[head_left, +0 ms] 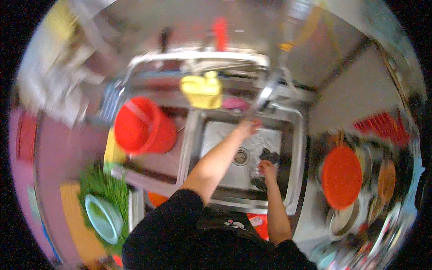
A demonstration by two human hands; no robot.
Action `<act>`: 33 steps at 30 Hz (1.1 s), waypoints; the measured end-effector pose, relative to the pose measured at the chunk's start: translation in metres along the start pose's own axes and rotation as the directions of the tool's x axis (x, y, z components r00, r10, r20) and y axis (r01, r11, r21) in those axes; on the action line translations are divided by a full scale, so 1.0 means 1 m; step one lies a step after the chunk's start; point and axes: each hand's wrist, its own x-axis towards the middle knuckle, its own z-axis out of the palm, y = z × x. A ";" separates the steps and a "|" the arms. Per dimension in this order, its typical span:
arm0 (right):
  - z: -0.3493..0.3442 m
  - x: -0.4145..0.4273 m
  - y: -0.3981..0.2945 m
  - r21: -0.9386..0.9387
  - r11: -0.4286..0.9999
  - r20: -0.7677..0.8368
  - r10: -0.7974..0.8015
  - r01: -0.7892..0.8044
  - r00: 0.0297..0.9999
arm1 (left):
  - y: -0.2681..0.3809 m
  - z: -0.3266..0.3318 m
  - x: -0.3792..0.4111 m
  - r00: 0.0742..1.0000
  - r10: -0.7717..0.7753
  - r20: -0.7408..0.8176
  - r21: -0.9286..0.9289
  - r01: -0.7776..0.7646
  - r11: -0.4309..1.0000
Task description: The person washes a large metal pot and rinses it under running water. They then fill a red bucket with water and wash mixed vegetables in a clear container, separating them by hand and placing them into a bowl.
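A stainless steel sink basin lies before me, with a round drain in its floor. My left hand reaches over the basin, close below the end of the metal faucet. Its fingers are blurred, and whether they touch the faucet cannot be told. Low in the basin, my right hand is at a dark, soft-looking item, perhaps wet cloth. More dark material shows just below that hand. Blur hides whether the fingers grip it. Water glistens around the drain.
Left of the basin stands a red bucket. A yellow container and a pink item sit behind it. Green leafy stalks and a light-blue basin lie lower left. An orange-red colander or lid hangs at right.
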 end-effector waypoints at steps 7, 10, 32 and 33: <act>-0.023 0.047 -0.050 -0.129 0.986 0.049 -0.102 0.107 0.994 | -0.028 0.014 -0.072 0.988 -0.010 -0.151 0.280 0.052 0.959; -0.008 0.100 -0.091 -0.045 0.935 0.151 -0.341 0.352 0.928 | -0.043 -0.049 -0.105 0.961 0.139 -0.241 0.632 0.047 0.774; -0.007 0.120 -0.195 0.066 0.992 0.278 0.081 -0.103 0.957 | -0.027 -0.110 -0.261 0.934 0.356 -0.039 0.984 -0.026 0.175; -0.017 0.114 -0.189 0.163 0.984 0.313 0.011 -0.065 0.950 | -0.022 -0.103 -0.259 0.927 0.375 0.026 0.975 -0.106 0.196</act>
